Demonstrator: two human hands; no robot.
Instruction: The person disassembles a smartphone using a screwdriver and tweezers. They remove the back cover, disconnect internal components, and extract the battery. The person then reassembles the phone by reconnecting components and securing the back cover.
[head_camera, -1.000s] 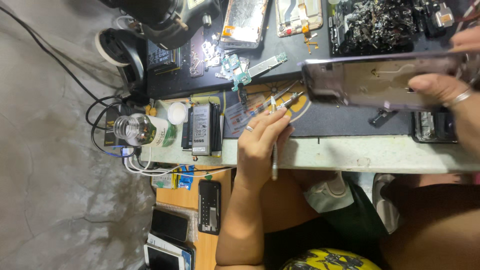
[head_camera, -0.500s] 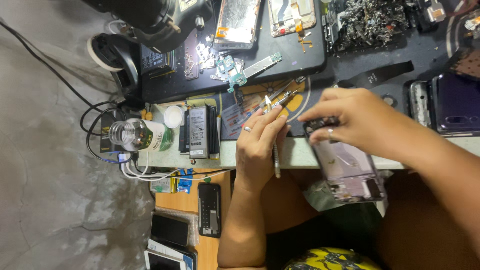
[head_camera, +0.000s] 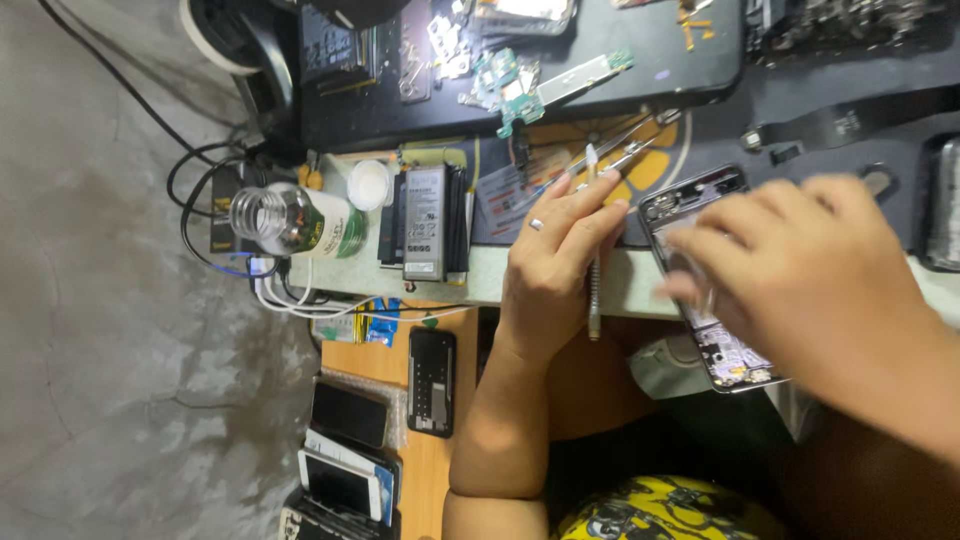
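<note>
The left hand (head_camera: 555, 265) was curled loosely around a slim metal tool (head_camera: 594, 250), fingers resting at the near edge of the dark work mat (head_camera: 700, 60). To its right, the right hand (head_camera: 800, 270), blurred, lay fingers bent over an opened phone (head_camera: 700, 290) that overhung the bench edge; whether it gripped it could not be told. Left of the hands sat a phone battery (head_camera: 424, 222) and a clear bottle (head_camera: 290, 222). Grey concrete floor (head_camera: 100, 300) lay at far left
</note>
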